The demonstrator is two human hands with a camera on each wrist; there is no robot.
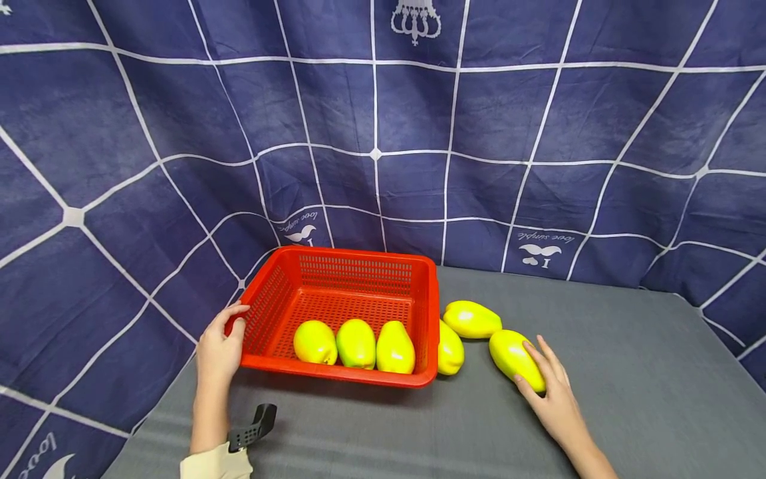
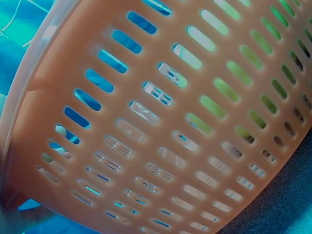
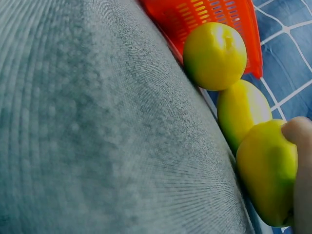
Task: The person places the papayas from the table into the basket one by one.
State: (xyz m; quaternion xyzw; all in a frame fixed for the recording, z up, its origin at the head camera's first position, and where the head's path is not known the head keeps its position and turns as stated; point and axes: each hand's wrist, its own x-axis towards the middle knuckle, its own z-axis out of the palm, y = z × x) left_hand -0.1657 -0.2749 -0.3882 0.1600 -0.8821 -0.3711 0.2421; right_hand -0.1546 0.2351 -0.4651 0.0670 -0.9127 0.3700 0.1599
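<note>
Pickup, I'd say, is underway: the right hand (image 1: 554, 392) grasps the mango (image 1: 510, 354) farthest right of the red basket (image 1: 335, 374), the left hand (image 1: 218, 346) grips that basket, and lifting seems called for.

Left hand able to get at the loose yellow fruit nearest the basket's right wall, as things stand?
Probably not: the left hand grips the left rim of the red basket, which lies between it and that yellow fruit. The right hand looks nearer.

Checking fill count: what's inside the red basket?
Three yellow-green fruits lie inside the red basket, along the near side. What's beneath them is covered, so I can't tell.
</note>
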